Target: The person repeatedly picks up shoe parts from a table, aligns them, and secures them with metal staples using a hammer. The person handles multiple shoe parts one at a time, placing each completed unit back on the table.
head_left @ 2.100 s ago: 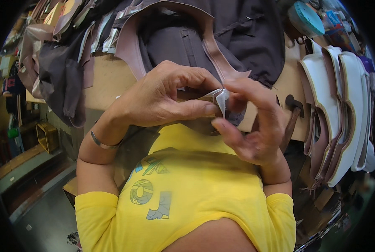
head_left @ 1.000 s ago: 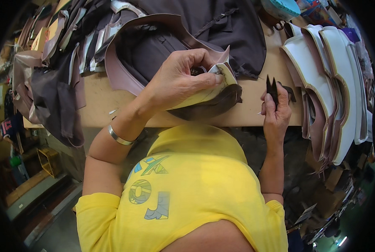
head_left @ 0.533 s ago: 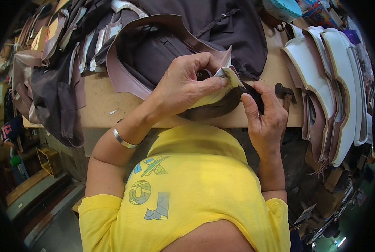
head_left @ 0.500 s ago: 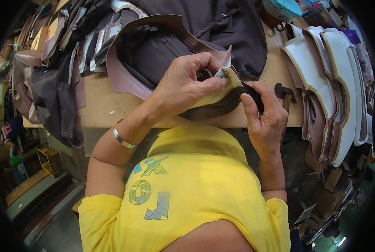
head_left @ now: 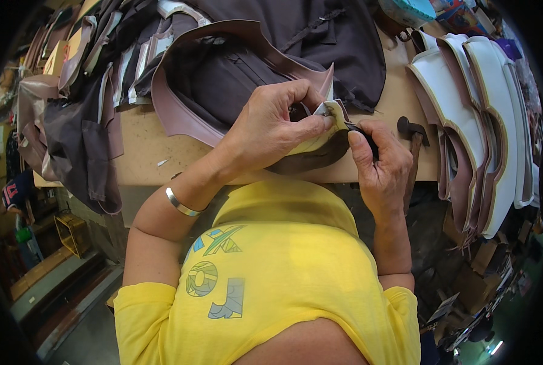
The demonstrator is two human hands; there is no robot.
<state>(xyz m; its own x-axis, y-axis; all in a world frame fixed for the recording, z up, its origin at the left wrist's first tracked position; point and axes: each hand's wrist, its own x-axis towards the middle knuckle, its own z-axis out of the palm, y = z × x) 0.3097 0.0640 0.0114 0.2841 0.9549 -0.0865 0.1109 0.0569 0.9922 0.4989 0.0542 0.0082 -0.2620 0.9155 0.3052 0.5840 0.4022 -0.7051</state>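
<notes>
My left hand (head_left: 277,125) pinches the pale-lined end of a pinkish-brown leather-like piece (head_left: 171,112) between thumb and fingers, just above the near table edge. The piece curves away in a wide loop over dark cloth, and a dark brown stretch of material hangs beneath the pinch. Close by on the right, my right hand (head_left: 384,161) has its thumb and forefinger closed around a dark, narrow thing (head_left: 369,139). Its tip meets the corner of the pale lining. Fingers hide most of this thing, so its kind is unclear.
A hammer (head_left: 415,143) lies on the tan table (head_left: 143,164) beside my right hand. Beyond it hangs a stack of white-lined cut pieces (head_left: 466,121). Dark cloth (head_left: 344,55) covers the back, and more brown pieces (head_left: 83,146) drape over the left edge.
My right hand has shifted slightly up and left, bringing the dark narrow thing against the corner of the lining. My left hand keeps its pinch almost in place.
</notes>
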